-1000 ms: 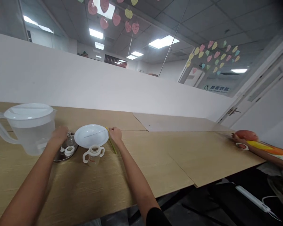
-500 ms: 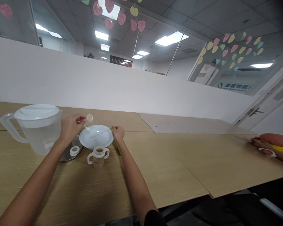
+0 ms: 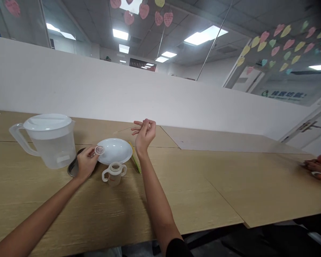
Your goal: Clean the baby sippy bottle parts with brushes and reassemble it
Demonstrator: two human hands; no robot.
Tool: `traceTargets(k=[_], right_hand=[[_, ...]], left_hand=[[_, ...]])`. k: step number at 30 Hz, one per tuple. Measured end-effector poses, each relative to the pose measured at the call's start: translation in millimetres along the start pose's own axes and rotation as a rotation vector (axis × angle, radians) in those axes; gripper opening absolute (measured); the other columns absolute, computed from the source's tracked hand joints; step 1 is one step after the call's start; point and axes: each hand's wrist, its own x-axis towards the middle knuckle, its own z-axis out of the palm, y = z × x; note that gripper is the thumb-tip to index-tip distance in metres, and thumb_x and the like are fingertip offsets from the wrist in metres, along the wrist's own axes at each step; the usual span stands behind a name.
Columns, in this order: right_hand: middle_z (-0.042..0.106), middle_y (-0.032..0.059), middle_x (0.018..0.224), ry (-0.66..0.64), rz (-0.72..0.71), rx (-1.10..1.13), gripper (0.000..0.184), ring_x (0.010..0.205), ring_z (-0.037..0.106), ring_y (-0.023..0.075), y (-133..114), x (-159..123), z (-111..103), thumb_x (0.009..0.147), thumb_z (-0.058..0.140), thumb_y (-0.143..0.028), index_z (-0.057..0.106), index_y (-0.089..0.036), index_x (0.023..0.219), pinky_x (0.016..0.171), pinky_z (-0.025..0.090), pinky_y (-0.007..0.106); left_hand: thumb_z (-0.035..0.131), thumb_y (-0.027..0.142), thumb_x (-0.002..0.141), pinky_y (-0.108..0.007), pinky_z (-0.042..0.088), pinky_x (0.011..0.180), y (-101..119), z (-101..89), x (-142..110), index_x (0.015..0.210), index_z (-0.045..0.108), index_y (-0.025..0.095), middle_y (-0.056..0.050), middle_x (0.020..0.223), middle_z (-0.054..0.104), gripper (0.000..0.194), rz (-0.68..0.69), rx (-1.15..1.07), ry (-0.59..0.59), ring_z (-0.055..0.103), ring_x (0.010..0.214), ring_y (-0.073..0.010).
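Nearest you, the cup with two handles stood up on the tabletop. Your left hand had its grip pinched on a small round piece, by the left rim of the white bowl. The tray sat partly behind that hand, and the water jug was left of it. A yellow-green stick lay right of the bowl. Farther out, your right hand was raised, its grip closed on a thin wire.

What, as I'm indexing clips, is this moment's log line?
left hand: holds round piece | right hand: holds thin strand | cup: upright, open
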Motion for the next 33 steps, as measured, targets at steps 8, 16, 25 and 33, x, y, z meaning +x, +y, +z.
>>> traceTargets(k=[8, 16, 25, 33], right_hand=[[0.057, -0.0075, 0.056, -0.071, -0.081, 0.061, 0.034, 0.038, 0.051, 0.0058, -32.5, -10.8, 2.1, 0.093, 0.049, -0.054, 0.047, -0.02, 0.086, 0.037, 0.04, 0.016], [0.046, -0.0058, 0.05, -0.2, -0.26, -0.016, 0.047, 0.04, 0.044, 0.0064, -32.5, -42.8, 9.4, 0.098, 0.039, -0.053, 0.051, -0.02, 0.067, 0.041, 0.035, 0.02], [0.044, -0.0025, 0.052, -0.328, -0.544, -0.096, 0.048, 0.045, 0.047, 0.0099, 7.3, -75.2, 11.2, 0.102, 0.034, -0.04, 0.045, -0.021, 0.059, 0.047, 0.034, 0.025], [0.041, -0.0026, 0.051, -0.41, -0.59, -0.089, 0.05, 0.044, 0.044, 0.0103, 24.7, -84.0, 11.7, 0.103, 0.029, -0.043, 0.045, -0.022, 0.06, 0.047, 0.035, 0.025]], left_hand=[[0.059, 0.044, 0.081, -0.034, 0.053, 0.085, -7.6, 4.3, -14.2, 0.085, 0.07, 0.019, -0.006, 0.093, 0.074, 0.028, 0.054, 0.093, -0.04, 0.067, 0.089, -0.0216], [0.056, 0.044, 0.085, -0.033, 0.051, 0.083, -20.2, 8.0, -29.3, 0.092, 0.069, 0.02, -0.005, 0.098, 0.074, 0.029, 0.037, 0.139, -0.069, 0.067, 0.092, -0.0224], [0.055, 0.05, 0.082, -0.032, 0.05, 0.076, -23.5, 10.9, -39.2, 0.094, 0.069, 0.02, -0.005, 0.092, 0.075, 0.035, -0.11, 0.131, -0.113, 0.068, 0.08, -0.0211], [0.053, 0.046, 0.081, -0.029, 0.05, 0.074, -18.5, 9.4, -39.1, 0.09, 0.069, 0.022, -0.003, 0.09, 0.074, 0.031, -0.118, 0.144, -0.145, 0.065, 0.076, -0.0191]])
